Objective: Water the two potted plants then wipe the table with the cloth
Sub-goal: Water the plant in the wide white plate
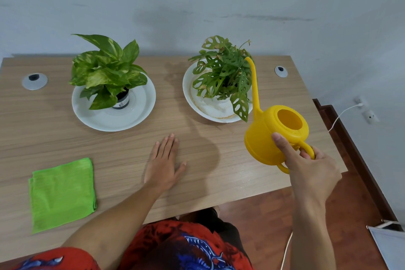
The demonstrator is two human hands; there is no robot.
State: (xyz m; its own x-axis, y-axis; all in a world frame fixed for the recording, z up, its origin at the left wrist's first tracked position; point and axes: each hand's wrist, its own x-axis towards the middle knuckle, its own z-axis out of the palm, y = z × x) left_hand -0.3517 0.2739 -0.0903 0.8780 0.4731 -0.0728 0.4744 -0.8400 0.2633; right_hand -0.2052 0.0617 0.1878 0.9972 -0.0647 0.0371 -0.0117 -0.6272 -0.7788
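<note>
Two potted plants stand on white saucers on the wooden table (131,147): a variegated leafy plant (107,70) at the left and a holey-leaved plant (223,74) at the right. My right hand (311,171) grips the handle of a yellow watering can (274,133), held above the table's right side. The can's long thin spout tip reaches into the right plant's leaves. My left hand (164,162) lies flat and open on the table, palm down, between the plants and the front edge. A folded green cloth (62,195) lies at the front left.
Two round grey cable grommets (34,81) (281,71) sit in the table's back corners. Right of the table the floor is brown, with a wall socket and a white cable (341,114). The wall stands right behind the table.
</note>
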